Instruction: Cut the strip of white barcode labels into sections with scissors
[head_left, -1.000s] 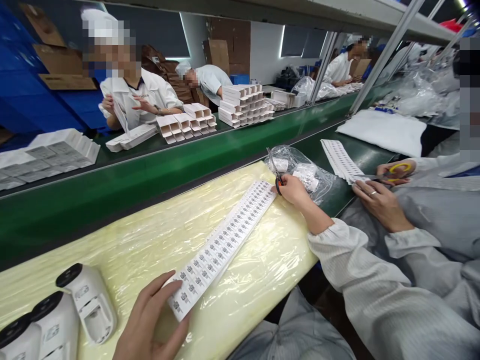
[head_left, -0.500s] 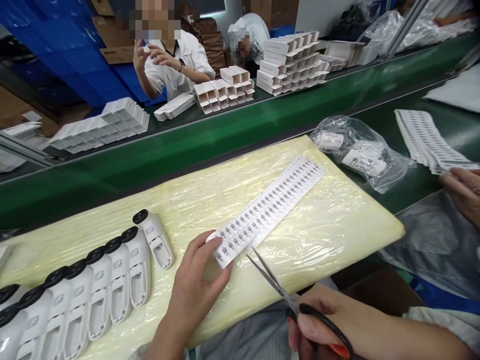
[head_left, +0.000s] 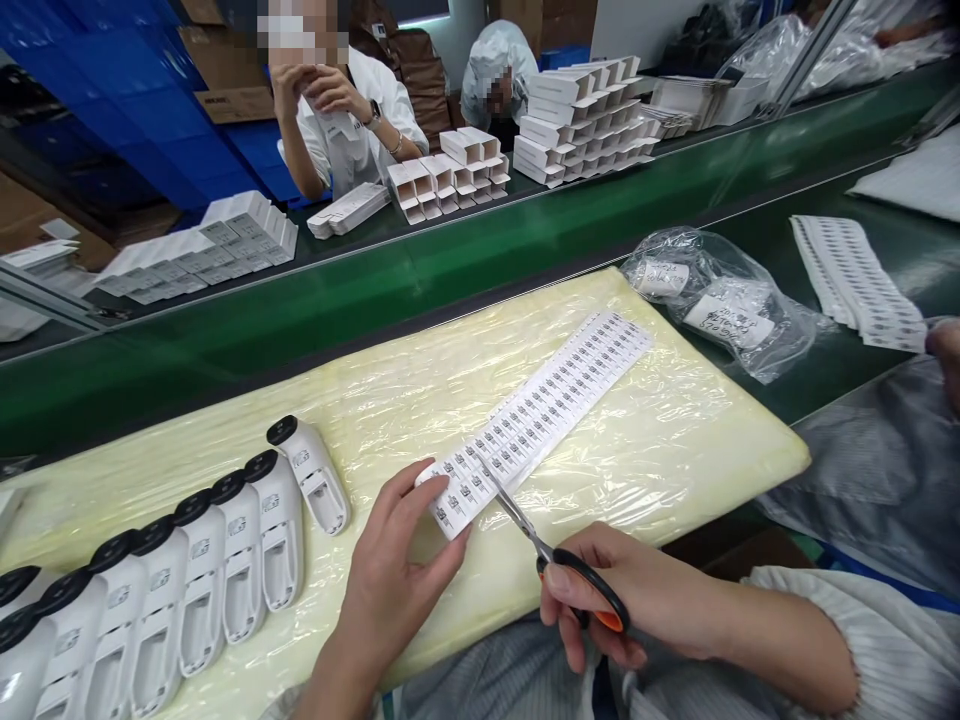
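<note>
A long white label sheet [head_left: 551, 405] printed with rows of small codes lies slantwise on the plastic-wrapped yellow pad [head_left: 697, 470]. My left hand [head_left: 401, 560] pinches its near left end between thumb and fingers. In my right hand [head_left: 607, 590] is a pair of scissors [head_left: 525, 525] with black and orange handles. Their blades reach over the sheet from its lower edge, a few label rows from my left fingers. To the left stands a row of white handheld device housings [head_left: 199, 585] with black round ends and open slots; one housing [head_left: 319, 475] sits slightly apart.
A clear plastic bag [head_left: 727, 300] with handwritten labels and more label sheets [head_left: 862, 280] lie at the right, beside another person's hand [head_left: 946, 350]. Beyond the green ledge [head_left: 360, 300], a co-worker [head_left: 360, 110] sits behind stacked white boxes [head_left: 581, 125].
My right hand and the scissors have moved up and left, bringing the blades from the sheet's lower edge onto it. The other person's hand at the right has drawn back from the label sheets.
</note>
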